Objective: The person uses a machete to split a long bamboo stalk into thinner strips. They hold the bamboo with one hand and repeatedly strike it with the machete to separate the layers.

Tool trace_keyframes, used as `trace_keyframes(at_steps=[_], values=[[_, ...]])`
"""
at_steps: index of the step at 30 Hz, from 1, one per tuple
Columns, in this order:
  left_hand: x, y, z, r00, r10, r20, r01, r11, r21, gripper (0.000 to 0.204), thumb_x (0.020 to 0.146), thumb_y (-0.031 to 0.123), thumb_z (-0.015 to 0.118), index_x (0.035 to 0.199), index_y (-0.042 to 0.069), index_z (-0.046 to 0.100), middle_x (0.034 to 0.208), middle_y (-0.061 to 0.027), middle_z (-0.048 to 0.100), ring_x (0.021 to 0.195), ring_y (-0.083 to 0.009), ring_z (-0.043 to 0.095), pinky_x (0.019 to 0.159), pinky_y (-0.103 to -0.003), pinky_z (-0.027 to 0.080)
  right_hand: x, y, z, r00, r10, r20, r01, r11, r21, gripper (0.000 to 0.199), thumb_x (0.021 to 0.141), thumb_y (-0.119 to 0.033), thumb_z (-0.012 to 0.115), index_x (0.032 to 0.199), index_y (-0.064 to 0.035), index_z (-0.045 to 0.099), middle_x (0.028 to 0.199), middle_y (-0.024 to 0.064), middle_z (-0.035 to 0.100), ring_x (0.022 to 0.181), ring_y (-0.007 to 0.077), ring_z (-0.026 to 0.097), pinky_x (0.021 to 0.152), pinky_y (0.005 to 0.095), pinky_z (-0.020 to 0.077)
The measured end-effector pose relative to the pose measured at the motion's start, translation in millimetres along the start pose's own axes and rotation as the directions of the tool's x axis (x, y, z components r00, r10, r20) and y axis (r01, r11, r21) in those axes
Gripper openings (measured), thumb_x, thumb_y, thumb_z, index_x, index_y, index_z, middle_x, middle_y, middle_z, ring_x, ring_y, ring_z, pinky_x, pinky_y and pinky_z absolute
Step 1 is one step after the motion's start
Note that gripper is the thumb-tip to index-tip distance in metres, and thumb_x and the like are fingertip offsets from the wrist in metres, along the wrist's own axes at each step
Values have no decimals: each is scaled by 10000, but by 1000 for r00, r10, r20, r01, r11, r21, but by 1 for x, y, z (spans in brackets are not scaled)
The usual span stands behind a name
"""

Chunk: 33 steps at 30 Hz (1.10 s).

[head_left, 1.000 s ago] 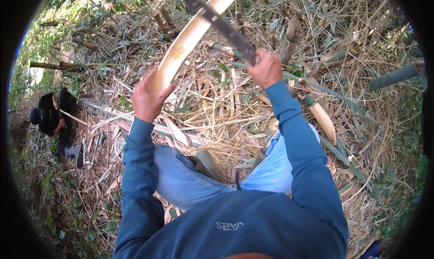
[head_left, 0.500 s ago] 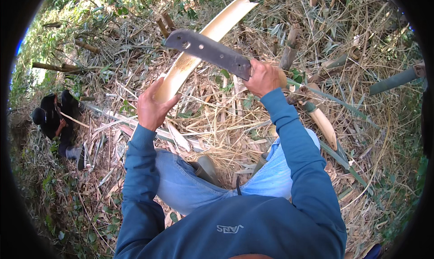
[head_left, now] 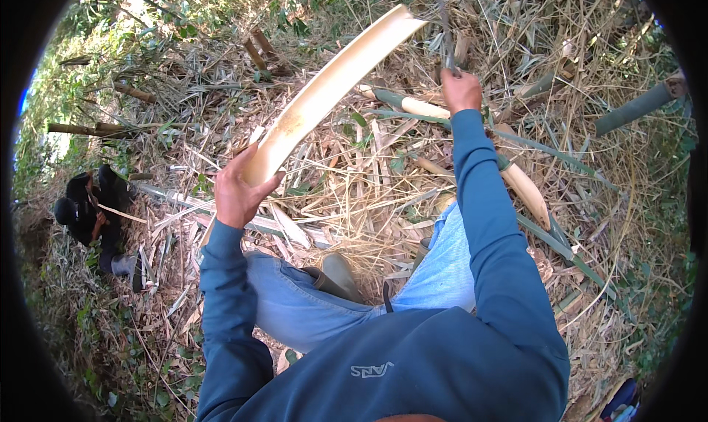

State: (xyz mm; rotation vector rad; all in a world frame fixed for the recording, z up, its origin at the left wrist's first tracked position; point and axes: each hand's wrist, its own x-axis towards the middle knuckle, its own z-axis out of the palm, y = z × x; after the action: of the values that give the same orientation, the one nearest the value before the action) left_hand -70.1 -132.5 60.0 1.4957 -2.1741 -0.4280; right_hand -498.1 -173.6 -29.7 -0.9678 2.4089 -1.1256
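A long split bamboo piece point(head_left: 324, 83), pale and hollowed on its inner face, slants from lower left to upper right. Its near end lies in the grip of my left hand point(head_left: 242, 190), thumb on one side and fingers on the other. A brownish rough patch marks the inner face not far from that hand. My right hand point(head_left: 462, 92) is closed around a machete point(head_left: 445, 28), held up beyond the bamboo's right side. The dark blade appears nearly edge-on, and its handle is hidden in my fist. Blade and bamboo look apart.
Dry leaves, straw and bamboo shavings point(head_left: 354, 208) cover the ground. Peeled bamboo lengths point(head_left: 525, 190) lie at right, with a thick green bamboo point(head_left: 638, 109) farther right. Cut stumps point(head_left: 254, 53) stick up beyond. Another person point(head_left: 92, 208) in dark clothes is at far left.
The machete has swung from across the bamboo up to the right, its blade turning from flat to edge-on. The bamboo and my left hand have shifted slightly.
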Motion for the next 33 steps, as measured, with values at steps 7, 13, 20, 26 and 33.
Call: trace_keyframes(at_steps=[7, 13, 20, 26, 33], values=[[-1, -6, 5, 975, 218, -49, -168, 858, 485, 660, 716, 372, 804, 1316, 171, 617, 1102, -87, 681, 1010, -246, 625, 918, -392, 441, -32, -17, -3, 965, -262, 26, 247, 933, 262, 380, 809, -373, 690, 852, 3, 711, 658, 193, 648, 672, 344, 661, 677, 426, 503], [5, 14, 7, 947, 309, 90, -304, 767, 565, 637, 705, 294, 807, 1301, 189, 609, 1074, -21, 649, 1031, -207, 577, 974, -388, 373, -83, -37, -10, 761, -646, 54, 638, 761, 114, 301, 824, -316, 702, 906, -27, 718, 921, 158, 685, 855, 320, 680, 785, 399, 523], [25, 36, -19, 881, 426, 204, -463, 692, 554, 618, 699, 229, 801, 1284, 195, 605, 1069, -11, 624, 1042, -223, 571, 950, -416, 360, -95, -36, 9, 746, -563, 356, 528, 825, 199, 464, 843, -456, 725, 908, 4, 715, 841, 160, 674, 799, 292, 669, 749, 384, 511], [48, 46, -74, 775, 559, 295, -617, 569, 544, 686, 611, 182, 816, 1265, 154, 614, 1019, -51, 621, 1028, -240, 576, 971, -420, 361, -119, -47, 22, 695, -522, 493, 443, 852, 278, 522, 808, -537, 748, 886, -21, 719, 708, 174, 656, 650, 289, 628, 646, 409, 493], [90, 114, -108, 717, 423, 554, -690, 324, 647, 405, 657, 205, 819, 1051, 198, 727, 909, 32, 692, 964, -144, 596, 1014, -353, 363, -118, -34, 57, 728, -562, 393, 373, 805, 461, 546, 791, -520, 795, 732, -12, 605, 609, 33, 522, 603, 95, 416, 567, 288, 399]])
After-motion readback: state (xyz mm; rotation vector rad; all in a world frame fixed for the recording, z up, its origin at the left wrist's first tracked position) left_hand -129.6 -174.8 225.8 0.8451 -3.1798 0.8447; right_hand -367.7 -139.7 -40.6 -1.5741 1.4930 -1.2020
